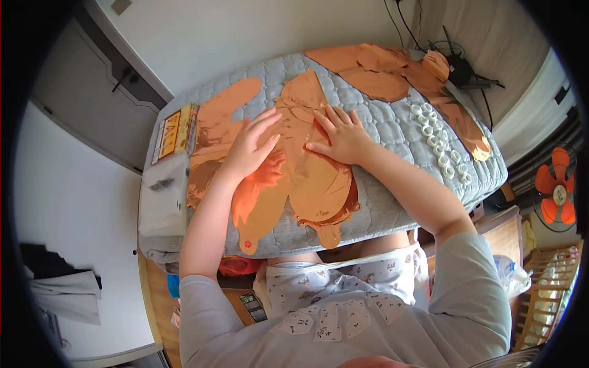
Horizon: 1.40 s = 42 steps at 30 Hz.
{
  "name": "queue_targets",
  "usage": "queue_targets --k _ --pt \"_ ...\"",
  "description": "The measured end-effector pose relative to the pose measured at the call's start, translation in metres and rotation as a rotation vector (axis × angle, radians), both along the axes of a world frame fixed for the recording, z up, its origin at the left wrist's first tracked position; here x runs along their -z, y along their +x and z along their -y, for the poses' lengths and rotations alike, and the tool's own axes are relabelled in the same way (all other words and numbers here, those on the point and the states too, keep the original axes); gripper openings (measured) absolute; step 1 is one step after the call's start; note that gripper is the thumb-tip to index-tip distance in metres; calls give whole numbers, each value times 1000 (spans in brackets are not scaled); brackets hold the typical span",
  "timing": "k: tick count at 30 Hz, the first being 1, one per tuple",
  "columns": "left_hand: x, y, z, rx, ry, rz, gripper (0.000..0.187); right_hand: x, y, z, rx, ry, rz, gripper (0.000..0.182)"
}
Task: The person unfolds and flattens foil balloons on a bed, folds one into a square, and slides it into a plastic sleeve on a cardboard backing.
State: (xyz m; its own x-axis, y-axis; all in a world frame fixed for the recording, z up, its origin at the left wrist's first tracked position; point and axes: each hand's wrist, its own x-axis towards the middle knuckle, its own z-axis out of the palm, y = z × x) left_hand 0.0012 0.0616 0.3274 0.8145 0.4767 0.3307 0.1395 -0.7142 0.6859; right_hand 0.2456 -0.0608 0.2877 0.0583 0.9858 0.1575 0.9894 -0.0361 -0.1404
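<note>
Orange foil (322, 190) near front edge of mattress (383, 119), under wide-fingered left hand (348, 140), narrower-fingered right hand (245, 150); apparently smoothing, next needing light pressure.

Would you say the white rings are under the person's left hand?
No, the left hand is on the orange foil, and the white rings lie on the mattress.

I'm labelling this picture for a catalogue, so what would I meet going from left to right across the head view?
Black door handle, whitish flat packet, left hand, right hand, white rings, orange fan.
</note>
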Motion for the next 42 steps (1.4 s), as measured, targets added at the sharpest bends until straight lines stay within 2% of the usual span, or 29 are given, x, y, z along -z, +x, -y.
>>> queue_targets --k 2,6,9,12,15,21,25,27,34,36,40,42 --pt "-23 -2 8 -81 373 -120 35 0 1 -1 -2 -3 -11 102" --pt "-38 54 -12 -26 347 -164 30 0 1 -2 5 -29 -3 103" --pt "-26 115 -44 46 376 -184 31 1 1 -1 3 -28 3 103" --pt "-1 156 -71 11 397 -263 31 0 2 -2 -2 -1 -17 101" --pt "16 171 -86 -76 361 -298 33 1 2 0 -5 5 -33 101" --pt "19 175 -103 -72 274 -353 40 3 2 -1 -10 5 -31 101" --pt "23 177 -110 -58 366 -353 46 4 3 -3 -13 8 -20 101" --pt "21 179 -115 -71 248 -455 54 4 2 -3 -11 8 -21 101" --pt "18 185 -128 -36 200 -528 74 2 2 -2 -6 -1 -35 102" --pt "13 186 -131 27 107 -615 79 2 2 -3 -6 -10 -27 102" --pt "16 190 -140 33 -4 -544 73 5 2 -3 -1 7 -19 101" --pt "12 190 -138 -72 -280 -438 75 6 1 -3 -2 11 -20 100"
